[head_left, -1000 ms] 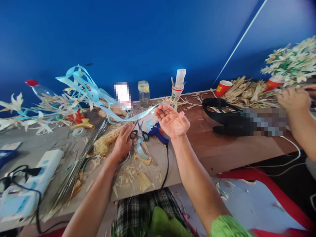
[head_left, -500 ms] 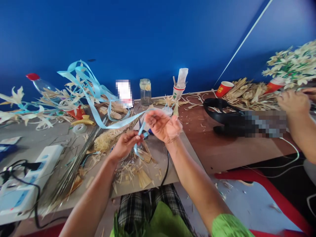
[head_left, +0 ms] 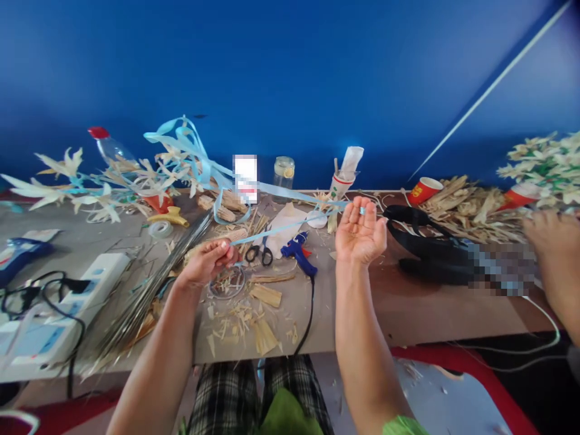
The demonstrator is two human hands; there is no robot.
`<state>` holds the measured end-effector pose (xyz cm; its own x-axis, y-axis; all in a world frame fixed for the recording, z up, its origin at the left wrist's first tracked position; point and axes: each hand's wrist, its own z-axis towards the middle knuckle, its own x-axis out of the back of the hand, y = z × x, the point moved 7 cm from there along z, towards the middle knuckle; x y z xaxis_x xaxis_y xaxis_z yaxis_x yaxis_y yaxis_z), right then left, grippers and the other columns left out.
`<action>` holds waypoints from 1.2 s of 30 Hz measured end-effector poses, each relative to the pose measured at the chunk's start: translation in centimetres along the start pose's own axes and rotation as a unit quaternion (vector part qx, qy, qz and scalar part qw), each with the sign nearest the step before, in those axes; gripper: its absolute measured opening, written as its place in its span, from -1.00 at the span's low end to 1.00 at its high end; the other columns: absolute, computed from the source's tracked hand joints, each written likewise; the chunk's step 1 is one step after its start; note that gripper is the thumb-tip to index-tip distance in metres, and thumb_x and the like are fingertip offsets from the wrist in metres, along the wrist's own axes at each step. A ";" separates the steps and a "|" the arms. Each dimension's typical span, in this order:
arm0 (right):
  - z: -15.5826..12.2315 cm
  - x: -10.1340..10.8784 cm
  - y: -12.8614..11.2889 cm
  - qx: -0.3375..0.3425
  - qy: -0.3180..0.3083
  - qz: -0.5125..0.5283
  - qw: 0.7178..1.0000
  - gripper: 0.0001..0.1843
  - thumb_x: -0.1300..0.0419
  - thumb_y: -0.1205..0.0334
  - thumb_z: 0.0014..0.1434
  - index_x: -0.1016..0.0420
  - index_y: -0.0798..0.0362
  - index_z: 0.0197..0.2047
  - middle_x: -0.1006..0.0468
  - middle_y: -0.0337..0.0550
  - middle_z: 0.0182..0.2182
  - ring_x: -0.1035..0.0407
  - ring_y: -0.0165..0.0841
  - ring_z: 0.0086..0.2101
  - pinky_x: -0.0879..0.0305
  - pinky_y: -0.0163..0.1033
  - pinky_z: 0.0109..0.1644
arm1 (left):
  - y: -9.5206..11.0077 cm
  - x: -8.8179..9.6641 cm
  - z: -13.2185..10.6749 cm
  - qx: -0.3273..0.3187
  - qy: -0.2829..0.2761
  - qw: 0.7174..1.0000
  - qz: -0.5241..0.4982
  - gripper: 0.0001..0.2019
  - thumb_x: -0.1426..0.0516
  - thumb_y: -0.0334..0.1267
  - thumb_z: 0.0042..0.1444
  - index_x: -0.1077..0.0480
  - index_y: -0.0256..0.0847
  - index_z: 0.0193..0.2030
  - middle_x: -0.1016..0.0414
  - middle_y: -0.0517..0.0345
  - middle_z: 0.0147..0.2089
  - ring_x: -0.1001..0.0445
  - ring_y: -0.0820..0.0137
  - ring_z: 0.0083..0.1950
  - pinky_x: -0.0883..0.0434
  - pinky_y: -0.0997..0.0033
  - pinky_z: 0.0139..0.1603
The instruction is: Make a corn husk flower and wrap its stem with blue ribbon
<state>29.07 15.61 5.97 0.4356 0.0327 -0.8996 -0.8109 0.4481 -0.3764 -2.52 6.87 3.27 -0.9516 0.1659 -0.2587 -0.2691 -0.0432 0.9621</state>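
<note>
My left hand [head_left: 207,260] pinches the end of a light blue ribbon [head_left: 290,226] just above the table. The ribbon runs taut up to my right hand [head_left: 360,232], which is raised palm up with fingers loosely spread, the ribbon passing over its fingertips and back toward a tangle of blue ribbon [head_left: 185,145] among pale leaf flowers at the back left. Black-handled scissors [head_left: 259,254] and a blue glue gun [head_left: 299,251] lie on the table between my hands. Dried husk scraps [head_left: 254,314] litter the surface below.
A white power strip [head_left: 67,308] with cables lies at the left. A bundle of thin wires [head_left: 154,290] runs diagonally. A glass jar [head_left: 283,172], paper cups [head_left: 421,190] and a black bag [head_left: 435,241] sit further back. Another person's hand [head_left: 550,238] works at the right.
My hands have moved apart, drawing the ribbon out taut between them. My left hand has left the scissors and now pinches the ribbon end. The right hand moved rightward.
</note>
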 end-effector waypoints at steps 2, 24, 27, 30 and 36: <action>0.4 0.5 -0.7 0.028 0.009 -0.002 1.000 -0.75 -0.08 0.11 0.13 -0.55 0.00 -0.33 -0.57 -0.20 -0.16 -0.35 -0.34 0.06 -0.24 -0.06 0.20 | 0.7 1.7 -0.1 -0.046 0.045 0.996 -0.055 -0.67 -0.20 -0.04 -0.01 -0.30 -0.19 -0.62 0.04 0.33 -0.73 -0.19 0.47 -0.60 -0.43 0.20 -0.27; -10.0 -4.8 9.8 -0.065 -0.428 -0.670 0.603 -0.32 -0.17 0.18 0.11 -0.14 0.15 0.27 -0.51 0.09 -0.04 -0.47 -0.31 -0.33 -0.33 -0.21 -0.13 | -1.0 -0.3 0.9 -0.034 0.056 0.986 -0.151 -0.64 -0.18 0.02 0.03 -0.48 -0.29 -0.26 -0.18 0.27 -0.60 -0.35 0.45 -0.42 -0.38 0.37 -0.21; -12.5 -6.1 10.6 -0.062 -0.527 -0.611 0.588 -0.40 -0.20 0.20 0.08 -0.27 0.13 0.19 -0.51 0.04 -0.04 -0.45 -0.29 -0.21 -0.31 -0.23 -0.07 | -1.0 -0.7 0.9 -0.018 0.055 0.988 -0.146 -0.67 -0.18 -0.04 0.04 -0.48 -0.28 -0.20 -0.23 0.23 -0.55 -0.37 0.42 -0.38 -0.38 0.37 -0.21; -13.5 -6.4 11.0 -0.070 -0.551 -0.595 0.581 -0.45 -0.21 0.19 0.08 -0.32 0.14 0.15 -0.52 0.03 -0.11 -0.44 -0.29 -0.24 -0.33 -0.23 -0.12 | -1.0 -0.9 0.9 -0.010 0.056 0.988 -0.141 -0.69 -0.18 -0.07 0.05 -0.48 -0.27 -0.18 -0.24 0.22 -0.52 -0.38 0.41 -0.35 -0.39 0.36 -0.21; -10.8 -6.1 9.1 0.045 -0.416 -0.634 0.650 -0.64 -0.13 0.21 0.14 -0.47 0.13 0.00 -0.32 0.11 0.03 -0.39 -0.30 -0.19 -0.32 -0.24 -0.14 | -1.5 -1.0 0.8 -0.004 0.068 0.996 -0.052 -0.73 -0.21 -0.12 0.03 -0.46 -0.26 -0.19 -0.30 0.23 -0.49 -0.37 0.44 -0.37 -0.36 0.37 -0.22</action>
<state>14.80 9.88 5.66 0.8227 0.0408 0.5670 0.4165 0.6357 -0.6499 -1.02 7.56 2.14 -0.9299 0.0342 -0.3663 -0.3675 -0.0399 0.9292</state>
